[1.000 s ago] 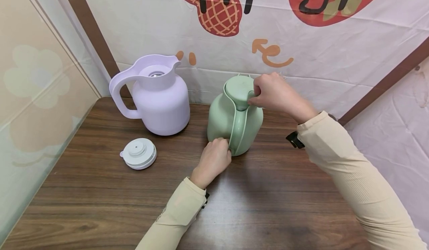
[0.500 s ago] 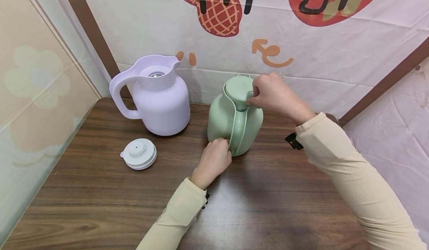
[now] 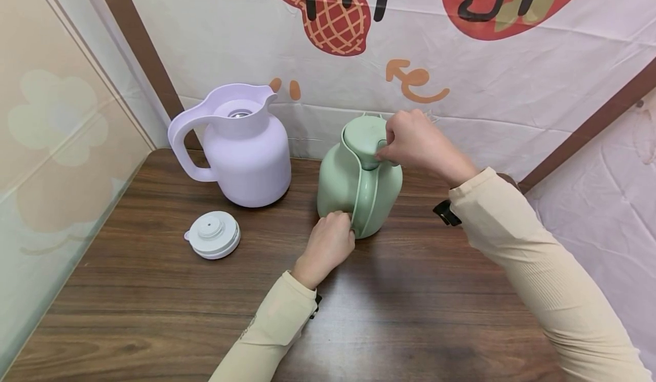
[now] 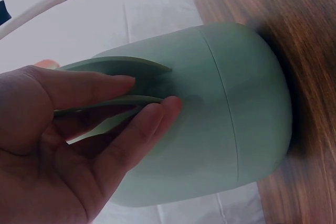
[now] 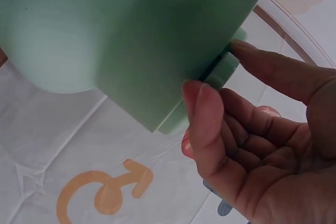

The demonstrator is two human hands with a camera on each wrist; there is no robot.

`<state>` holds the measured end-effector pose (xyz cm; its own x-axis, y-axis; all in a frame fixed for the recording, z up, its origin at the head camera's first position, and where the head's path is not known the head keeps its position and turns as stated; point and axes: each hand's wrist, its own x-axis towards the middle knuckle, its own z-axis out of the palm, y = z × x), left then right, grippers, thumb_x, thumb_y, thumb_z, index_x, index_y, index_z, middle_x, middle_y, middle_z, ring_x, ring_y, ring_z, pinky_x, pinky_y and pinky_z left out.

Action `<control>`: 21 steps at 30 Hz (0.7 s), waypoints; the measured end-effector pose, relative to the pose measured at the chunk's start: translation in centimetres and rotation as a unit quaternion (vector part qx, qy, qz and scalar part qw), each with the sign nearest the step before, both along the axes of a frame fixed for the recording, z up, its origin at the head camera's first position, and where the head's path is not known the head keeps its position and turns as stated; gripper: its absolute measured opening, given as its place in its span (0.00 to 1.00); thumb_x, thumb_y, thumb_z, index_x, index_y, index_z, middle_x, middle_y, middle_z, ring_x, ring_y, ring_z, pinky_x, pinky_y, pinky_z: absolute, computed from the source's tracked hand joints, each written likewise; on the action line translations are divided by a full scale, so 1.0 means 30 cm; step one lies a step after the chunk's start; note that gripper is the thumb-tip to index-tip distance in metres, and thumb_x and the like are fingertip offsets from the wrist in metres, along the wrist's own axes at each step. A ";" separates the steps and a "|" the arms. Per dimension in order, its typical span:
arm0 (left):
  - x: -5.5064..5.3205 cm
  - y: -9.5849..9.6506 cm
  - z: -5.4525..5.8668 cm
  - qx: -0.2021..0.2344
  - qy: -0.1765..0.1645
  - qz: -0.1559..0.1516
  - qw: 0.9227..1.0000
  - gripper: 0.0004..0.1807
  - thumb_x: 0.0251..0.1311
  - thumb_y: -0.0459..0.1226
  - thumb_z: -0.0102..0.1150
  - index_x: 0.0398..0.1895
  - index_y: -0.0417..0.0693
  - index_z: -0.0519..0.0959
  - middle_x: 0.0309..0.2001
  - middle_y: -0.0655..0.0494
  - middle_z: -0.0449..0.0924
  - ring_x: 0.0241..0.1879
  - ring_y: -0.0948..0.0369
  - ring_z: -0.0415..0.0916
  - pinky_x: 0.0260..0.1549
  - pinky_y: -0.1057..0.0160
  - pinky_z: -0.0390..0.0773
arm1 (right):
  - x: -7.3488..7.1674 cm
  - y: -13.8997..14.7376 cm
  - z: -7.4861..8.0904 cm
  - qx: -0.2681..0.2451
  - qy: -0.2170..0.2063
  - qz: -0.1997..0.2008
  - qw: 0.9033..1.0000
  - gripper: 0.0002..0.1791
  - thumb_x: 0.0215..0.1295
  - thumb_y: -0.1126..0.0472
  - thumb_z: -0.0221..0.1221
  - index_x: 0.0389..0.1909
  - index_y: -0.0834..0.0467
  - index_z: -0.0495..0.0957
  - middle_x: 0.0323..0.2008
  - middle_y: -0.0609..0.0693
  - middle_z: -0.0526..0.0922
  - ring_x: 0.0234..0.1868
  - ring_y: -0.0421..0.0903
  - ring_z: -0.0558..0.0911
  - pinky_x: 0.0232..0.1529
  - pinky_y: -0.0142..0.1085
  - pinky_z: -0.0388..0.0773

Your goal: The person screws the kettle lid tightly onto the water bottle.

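A green thermos jug [image 3: 335, 183] stands on the table, its round lid [image 3: 363, 134] seated in the top. My left hand [image 3: 329, 242] grips the lower part of the jug's handle [image 3: 365, 197]. In the left wrist view, thumb and fingers [image 4: 139, 129] close around that handle from both sides. At the top, my right hand [image 3: 416, 143] pinches the lid's edge. The right wrist view has its thumb and index finger [image 5: 202, 103] at a small tab [image 5: 223, 71] on the lid, beside the jug's rim.
To the left stands a lilac thermos jug [image 3: 251, 160] with its mouth uncovered. A white, round stopper lid [image 3: 212, 234] lies on the wooden table [image 3: 169, 308] in front of it. A printed cloth [image 3: 215, 35] hangs right behind both jugs.
My right hand and forearm have shifted very slightly left at the lid. The left hand and both jugs have stayed in place.
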<state>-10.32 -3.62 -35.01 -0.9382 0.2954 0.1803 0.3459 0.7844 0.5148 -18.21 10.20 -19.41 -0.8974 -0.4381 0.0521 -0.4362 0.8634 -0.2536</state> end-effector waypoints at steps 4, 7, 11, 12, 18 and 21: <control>-0.001 -0.001 0.006 -0.003 -0.006 -0.001 1.000 0.21 0.48 0.24 0.55 0.07 0.49 0.60 0.14 0.55 0.63 0.15 0.63 0.58 0.14 0.64 0.64 | 0.002 -0.008 0.010 0.005 -0.016 -0.011 1.000 0.21 0.42 0.67 0.62 0.04 0.57 0.60 0.06 0.43 0.55 0.13 0.39 0.56 0.16 0.31 0.57; -0.002 -0.002 0.011 -0.006 -0.012 0.001 1.000 0.20 0.48 0.24 0.56 0.07 0.48 0.61 0.14 0.55 0.63 0.15 0.63 0.59 0.14 0.64 0.66 | 0.002 -0.015 0.015 0.012 -0.024 -0.021 0.999 0.20 0.41 0.67 0.61 0.03 0.57 0.59 0.06 0.43 0.55 0.12 0.39 0.55 0.16 0.31 0.57; -0.004 -0.001 0.015 -0.004 -0.020 0.004 1.000 0.21 0.47 0.24 0.55 0.07 0.49 0.60 0.13 0.57 0.61 0.15 0.63 0.58 0.14 0.64 0.65 | 0.002 -0.021 0.017 0.020 -0.027 -0.032 0.999 0.21 0.40 0.67 0.61 0.03 0.57 0.59 0.06 0.43 0.53 0.12 0.39 0.54 0.16 0.31 0.56; -0.004 -0.002 0.016 -0.004 -0.021 0.003 1.000 0.21 0.47 0.24 0.55 0.07 0.49 0.59 0.13 0.57 0.60 0.15 0.63 0.57 0.14 0.64 0.64 | 0.002 -0.022 0.016 0.021 -0.027 -0.033 0.999 0.21 0.41 0.67 0.61 0.03 0.57 0.59 0.06 0.43 0.53 0.13 0.40 0.55 0.16 0.31 0.56; -0.003 -0.002 0.017 -0.003 -0.027 0.001 1.000 0.22 0.48 0.24 0.54 0.07 0.50 0.58 0.13 0.59 0.57 0.15 0.63 0.56 0.14 0.65 0.64 | 0.003 -0.027 0.017 0.022 -0.028 -0.043 0.998 0.22 0.41 0.67 0.61 0.03 0.56 0.57 0.06 0.43 0.53 0.13 0.40 0.55 0.15 0.31 0.56; -0.002 -0.002 0.019 -0.004 -0.029 -0.001 1.000 0.22 0.48 0.24 0.54 0.07 0.49 0.59 0.13 0.58 0.59 0.15 0.63 0.57 0.15 0.64 0.65 | 0.003 -0.030 0.018 0.019 -0.029 -0.045 0.998 0.22 0.40 0.67 0.60 0.03 0.56 0.56 0.06 0.43 0.52 0.11 0.39 0.54 0.14 0.30 0.56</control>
